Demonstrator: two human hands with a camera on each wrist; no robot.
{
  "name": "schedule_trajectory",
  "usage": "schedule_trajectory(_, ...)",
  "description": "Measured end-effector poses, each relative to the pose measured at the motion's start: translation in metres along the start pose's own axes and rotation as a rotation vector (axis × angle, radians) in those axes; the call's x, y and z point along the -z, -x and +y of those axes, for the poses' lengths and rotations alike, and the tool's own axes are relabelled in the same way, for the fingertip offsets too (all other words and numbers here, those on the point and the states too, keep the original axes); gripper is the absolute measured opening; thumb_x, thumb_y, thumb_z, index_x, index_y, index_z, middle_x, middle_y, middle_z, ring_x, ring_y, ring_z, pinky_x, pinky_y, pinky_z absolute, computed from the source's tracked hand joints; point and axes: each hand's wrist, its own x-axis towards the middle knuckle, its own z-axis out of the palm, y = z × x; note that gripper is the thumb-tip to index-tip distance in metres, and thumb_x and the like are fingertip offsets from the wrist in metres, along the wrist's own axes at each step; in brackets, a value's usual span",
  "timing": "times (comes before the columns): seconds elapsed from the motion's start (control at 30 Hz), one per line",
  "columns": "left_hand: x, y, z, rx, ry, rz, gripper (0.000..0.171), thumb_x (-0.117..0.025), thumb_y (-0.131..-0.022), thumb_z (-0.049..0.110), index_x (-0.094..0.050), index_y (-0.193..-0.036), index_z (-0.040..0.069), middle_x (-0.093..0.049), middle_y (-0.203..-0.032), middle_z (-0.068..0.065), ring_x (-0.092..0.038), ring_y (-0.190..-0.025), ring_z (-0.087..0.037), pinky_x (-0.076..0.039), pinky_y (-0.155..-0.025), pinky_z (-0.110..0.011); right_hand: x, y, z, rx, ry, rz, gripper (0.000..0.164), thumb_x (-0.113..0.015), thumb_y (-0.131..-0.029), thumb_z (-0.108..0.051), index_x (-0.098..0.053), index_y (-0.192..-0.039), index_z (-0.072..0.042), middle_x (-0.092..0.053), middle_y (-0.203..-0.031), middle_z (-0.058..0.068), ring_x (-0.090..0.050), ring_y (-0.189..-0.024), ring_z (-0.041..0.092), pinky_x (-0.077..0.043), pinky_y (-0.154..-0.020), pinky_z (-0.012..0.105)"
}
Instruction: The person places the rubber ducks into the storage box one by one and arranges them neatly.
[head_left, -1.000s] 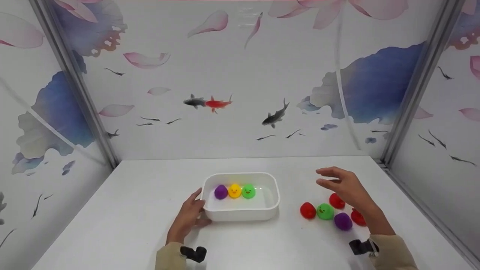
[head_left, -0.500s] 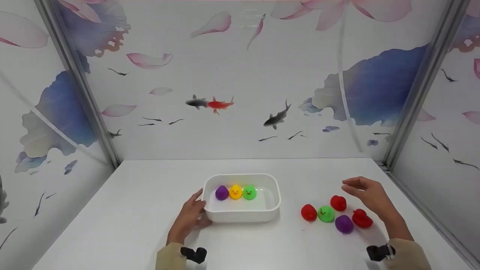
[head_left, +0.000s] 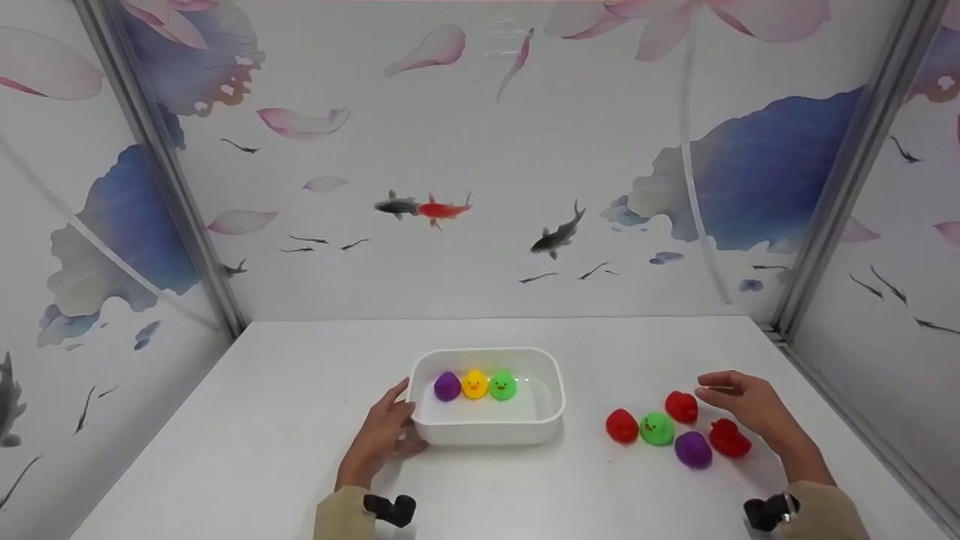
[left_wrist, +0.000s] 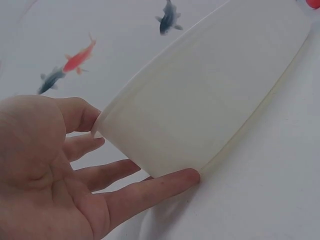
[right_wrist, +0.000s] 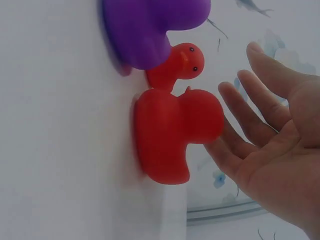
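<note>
My left hand [head_left: 381, 435] grips the near left corner of a white plastic tub [head_left: 487, 433]; its fingers lie along the end wall in the left wrist view. Inside the tub sit a purple toy duck [head_left: 448, 386], a yellow one [head_left: 475, 384] and a green one [head_left: 503, 385] in a row. Fingers loosely bent, my right hand [head_left: 750, 405] hovers at the right of the loose ducks, holding nothing. Nearest to it are a red duck [head_left: 682, 407] at the back and another red duck [right_wrist: 162, 137], large in the right wrist view.
Also in the loose group on the white table [head_left: 300, 420] are a third red duck [head_left: 622, 426], a green duck [head_left: 657, 429] and a purple duck [head_left: 693, 450]. Printed panels [head_left: 480, 135] with metal corner posts [head_left: 840, 172] stand around the table at the back and sides.
My right hand has moved right and toward me, then lowered close to the red ducks, uncovering the right-hand one. The left hand and the tub stay in place.
</note>
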Motion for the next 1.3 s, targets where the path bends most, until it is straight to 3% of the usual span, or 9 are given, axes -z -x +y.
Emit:
schedule_trajectory(0.47, -0.001, 0.001, 0.002, -0.012, 0.011, 0.007, 0.061, -0.042, -0.105, 0.020, -0.019, -0.161, 0.013, -0.043, -0.151, -0.030, -0.054, -0.132, -0.044, -0.062, -0.087, -0.047, -0.007, -0.006, 0.002, 0.016, 0.036, -0.051, 0.072, -0.068, -0.092, -0.049, -0.051, -0.142, 0.000, -0.048, -0.145, 0.033, -0.045, -0.134, 0.052, -0.044, -0.109, 0.062)
schedule_trajectory(0.83, 0.000, 0.000, 0.001, -0.020, 0.020, -0.003, 0.061, -0.041, -0.105, 0.020, -0.017, -0.161, 0.011, -0.039, -0.154, -0.032, -0.051, -0.134, -0.047, -0.062, -0.087, -0.049, -0.008, -0.007, -0.002, 0.009, 0.091, -0.079, 0.069, -0.071, -0.092, -0.042, -0.050, -0.141, 0.002, -0.044, -0.146, 0.035, -0.041, -0.135, 0.054, -0.055, -0.102, 0.052)
schedule_trajectory(1.3, -0.001, 0.000, 0.001, 0.006, 0.002, 0.022, 0.060, -0.042, -0.105, 0.021, -0.021, -0.161, 0.014, -0.040, -0.154, -0.030, -0.051, -0.134, -0.045, -0.062, -0.088, -0.046, -0.012, -0.011, -0.005, -0.019, 0.127, -0.094, 0.067, -0.071, -0.091, -0.039, -0.052, -0.140, 0.002, -0.045, -0.142, 0.038, -0.046, -0.129, 0.054, -0.054, -0.099, 0.058)
